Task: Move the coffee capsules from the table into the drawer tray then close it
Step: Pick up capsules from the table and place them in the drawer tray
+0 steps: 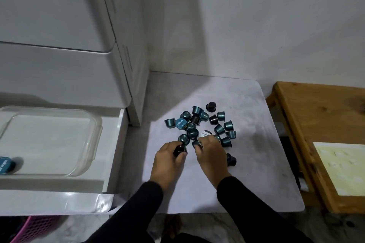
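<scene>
Your left hand [170,156] pinches dark capsule [179,149]; right hand [210,153] curls on teal one at pile [205,124] edge. Pile sits on table [256,163]. Tray [51,140] in open drawer [59,201] shows one capsule. Nearly all left; you close drawer last.

Wooden stool [324,124], pink basket [33,229].

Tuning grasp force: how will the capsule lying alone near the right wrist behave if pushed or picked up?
The lone capsule lies on its side; its tapered round body would probably roll in an arc if nudged. It looks small and rigid, so likely light and easy to pinch. Its glossy shell may slip in a loose grip; the smooth table offers little to stop it.
</scene>
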Available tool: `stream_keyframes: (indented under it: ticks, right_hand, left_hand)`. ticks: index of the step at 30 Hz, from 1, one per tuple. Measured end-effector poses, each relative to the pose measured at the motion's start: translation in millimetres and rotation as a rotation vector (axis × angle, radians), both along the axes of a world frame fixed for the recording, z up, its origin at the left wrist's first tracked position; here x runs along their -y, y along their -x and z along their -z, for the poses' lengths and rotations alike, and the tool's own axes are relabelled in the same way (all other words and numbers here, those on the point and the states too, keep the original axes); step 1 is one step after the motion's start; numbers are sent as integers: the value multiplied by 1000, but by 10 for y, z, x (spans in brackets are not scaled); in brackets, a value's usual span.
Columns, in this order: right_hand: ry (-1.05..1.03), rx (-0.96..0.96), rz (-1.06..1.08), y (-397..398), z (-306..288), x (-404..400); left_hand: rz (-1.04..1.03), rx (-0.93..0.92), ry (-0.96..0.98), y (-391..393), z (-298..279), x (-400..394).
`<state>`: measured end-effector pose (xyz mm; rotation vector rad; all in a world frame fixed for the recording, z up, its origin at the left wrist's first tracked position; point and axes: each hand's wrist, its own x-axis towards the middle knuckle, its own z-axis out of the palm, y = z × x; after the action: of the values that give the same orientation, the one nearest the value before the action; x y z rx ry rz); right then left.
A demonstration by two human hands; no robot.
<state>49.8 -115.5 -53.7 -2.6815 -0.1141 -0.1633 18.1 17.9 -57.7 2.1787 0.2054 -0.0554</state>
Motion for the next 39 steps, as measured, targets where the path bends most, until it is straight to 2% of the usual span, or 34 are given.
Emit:
stream_keyframes:
  ticks: [4, 10, 16, 22, 39]
  right_hand:
    - [-9, -12, -34, 48, 26, -40]
    - [-87, -2, -92, 139, 89, -36]
    - [-215, -80, -55, 95, 127, -61]
    - [-351, -193, 3, 69, 110, -83]
    - [-304, -182, 60, 156, 38, -88]
  left_hand:
    - [-105, -2, 81, 16, -32, -62]
    - [-183, 14, 43, -11, -10, -200]
    - [-293, 56, 41, -10, 0, -272]
    - [-259, 58, 98, 50, -17, -247]
    - [-39, 124, -31, 86, 17, -249]
